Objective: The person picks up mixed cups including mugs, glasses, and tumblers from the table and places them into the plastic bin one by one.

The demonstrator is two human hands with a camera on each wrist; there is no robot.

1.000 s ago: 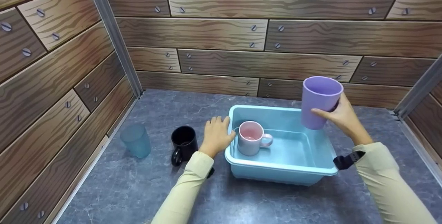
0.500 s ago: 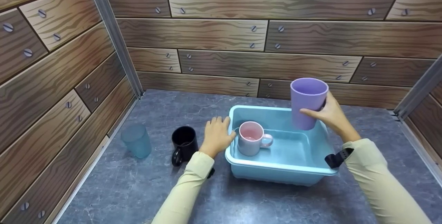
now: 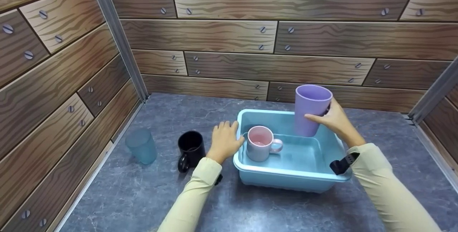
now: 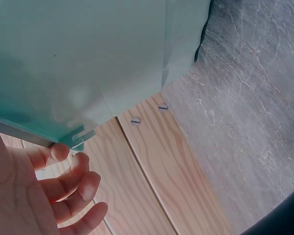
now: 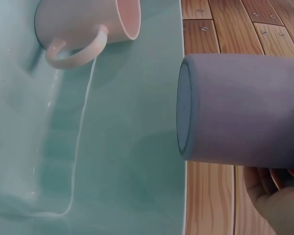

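Over the right-hand part of a light-blue, rectangular plastic tub on a marbled grey tabletop, our right hand grips a tall, plain purple cup, thumb across the near side and fingers partly hidden behind. The cup hangs mouth up, its base apart from the tub's floor. At the tub's left rim, our left hand lies loosely spread, fingers relaxed and thumb just over the edge; how firmly it bears on the rim, we cannot tell. Inside, a glossy mug, pale outside and pink within, stands upright near that hand, its handle pointing toward the cup's side. Outside, a black handled mug stands just beside the left hand, a translucent blue tumbler farther left. Handling this well, we judge, means holding the cup level, its base clear of the tub's far wall and the mug's handle, while the left hand steadies the tub.
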